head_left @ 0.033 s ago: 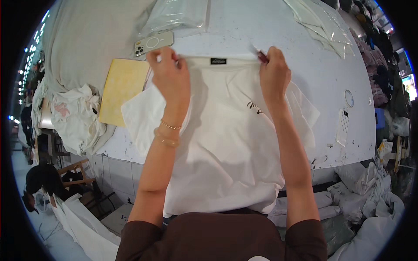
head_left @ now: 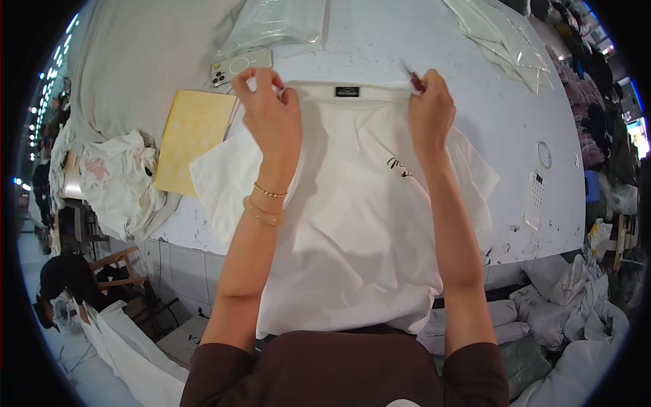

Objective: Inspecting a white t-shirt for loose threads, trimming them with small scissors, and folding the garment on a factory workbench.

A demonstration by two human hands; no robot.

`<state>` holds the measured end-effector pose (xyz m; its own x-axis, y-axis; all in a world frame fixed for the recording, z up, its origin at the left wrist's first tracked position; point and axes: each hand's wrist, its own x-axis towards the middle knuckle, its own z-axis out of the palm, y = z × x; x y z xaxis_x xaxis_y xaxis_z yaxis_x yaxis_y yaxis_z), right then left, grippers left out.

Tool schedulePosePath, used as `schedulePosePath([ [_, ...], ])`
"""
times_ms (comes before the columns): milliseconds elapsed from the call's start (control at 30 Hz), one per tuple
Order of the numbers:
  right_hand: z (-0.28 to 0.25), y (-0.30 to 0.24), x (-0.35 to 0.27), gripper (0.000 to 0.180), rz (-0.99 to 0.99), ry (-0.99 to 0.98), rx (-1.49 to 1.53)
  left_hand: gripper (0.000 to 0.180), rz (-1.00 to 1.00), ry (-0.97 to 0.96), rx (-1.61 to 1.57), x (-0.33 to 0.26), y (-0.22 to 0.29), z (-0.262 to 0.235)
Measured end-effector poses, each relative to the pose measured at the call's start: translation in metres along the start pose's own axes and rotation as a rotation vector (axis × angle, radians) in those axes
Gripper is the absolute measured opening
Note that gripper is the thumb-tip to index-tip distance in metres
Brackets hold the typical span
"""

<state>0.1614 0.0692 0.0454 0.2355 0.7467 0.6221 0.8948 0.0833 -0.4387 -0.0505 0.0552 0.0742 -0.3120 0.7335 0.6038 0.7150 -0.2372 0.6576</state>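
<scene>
A white T-shirt [head_left: 346, 203] lies spread in front of me, its lower edge hanging over the table's near edge against my body. At its neckline sits a black label [head_left: 347, 91], and dark script marks the chest. My left hand [head_left: 271, 112] is closed on the left side of the collar. Closed at the collar's right side, my right hand [head_left: 431, 108] also holds a small tool with a dark red handle [head_left: 417, 82]. Its thin pale tip points up and left; its exact kind is unclear.
A phone [head_left: 241, 66] and a yellow sheet or folder [head_left: 193, 139] lie left of the shirt. Clear plastic packaging [head_left: 274, 27] is at the back, with bagged white garments [head_left: 502, 44] far right. Crumpled white cloth [head_left: 122, 176] sits left. Grey bags [head_left: 556, 278] are piled below the table's right side.
Both hands have shifted slightly right and away from me, drawing the collar and its label along. The hold on the T-shirt and the small tool is kept.
</scene>
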Motion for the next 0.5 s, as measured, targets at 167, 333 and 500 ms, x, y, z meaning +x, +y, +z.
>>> schedulePosePath([
  [167,-0.022,0.05,0.014,0.015,0.591,-0.664,1.076,0.046,0.166,-0.164,-0.047,0.007,-0.052,-0.047],
  [333,-0.05,0.181,-0.018,0.021,0.38,-0.369,0.134,0.039,-0.292,-0.124,0.508,-0.017,-0.165,-0.145],
  [500,-0.056,0.123,-0.044,0.024,0.319,-0.505,0.0,0.039,-0.574,-0.254,0.442,-0.066,-0.184,-0.171],
])
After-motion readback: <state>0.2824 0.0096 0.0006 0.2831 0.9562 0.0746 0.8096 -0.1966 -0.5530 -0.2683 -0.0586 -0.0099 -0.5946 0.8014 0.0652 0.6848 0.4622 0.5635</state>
